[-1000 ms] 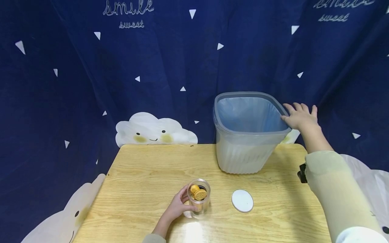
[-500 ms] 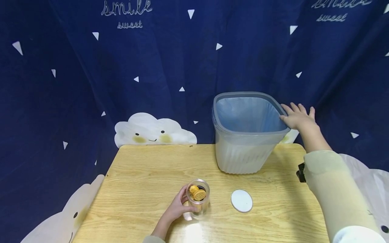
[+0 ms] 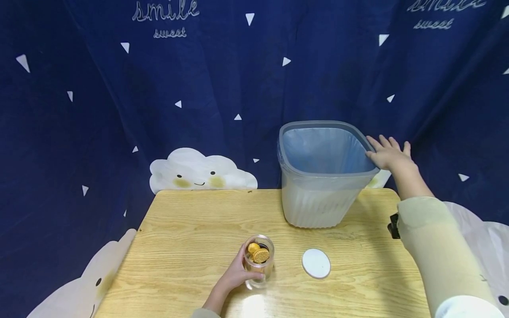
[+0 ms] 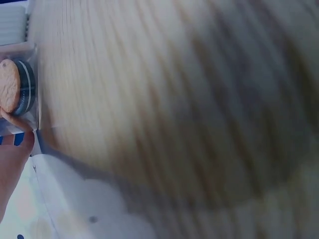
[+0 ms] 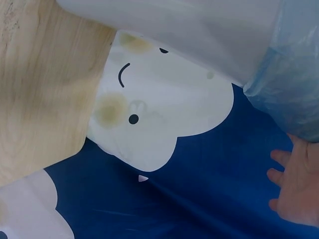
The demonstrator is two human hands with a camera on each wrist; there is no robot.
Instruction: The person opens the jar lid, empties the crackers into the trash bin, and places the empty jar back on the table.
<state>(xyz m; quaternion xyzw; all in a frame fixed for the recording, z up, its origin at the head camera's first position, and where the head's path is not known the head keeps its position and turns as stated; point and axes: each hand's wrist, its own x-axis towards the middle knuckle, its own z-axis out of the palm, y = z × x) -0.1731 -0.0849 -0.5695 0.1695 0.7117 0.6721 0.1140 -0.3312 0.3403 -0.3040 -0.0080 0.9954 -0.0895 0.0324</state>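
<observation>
My left hand (image 3: 235, 274) grips a clear jar (image 3: 268, 266) from its left side, thumb along the front. Inside lie yellow-orange biscuits (image 3: 261, 255) and something dark behind them. The left wrist view shows a tan biscuit (image 4: 9, 85) beside a dark sandwich biscuit (image 4: 27, 87) through the jar's wall; only part of the hand (image 4: 11, 172) appears there. Farther back stands a pale waste bin (image 3: 314, 203) with a grey rim and bluish liner (image 3: 318, 150). With fingers spread, my right hand (image 3: 390, 155) touches the bin's right rim. That hand (image 5: 299, 186) shows at the right wrist view's edge.
A white round disc, perhaps a lid (image 3: 316, 263), lies flat on the wooden table (image 3: 199, 221), right of the jar. The bin stands near the table's back edge. Behind hangs a dark blue curtain (image 3: 222, 79) with white triangles and clouds.
My left hand has shifted slightly right and its thumb reaches farther across the jar's front. The jar, bin, disc and right hand stay about where they were.
</observation>
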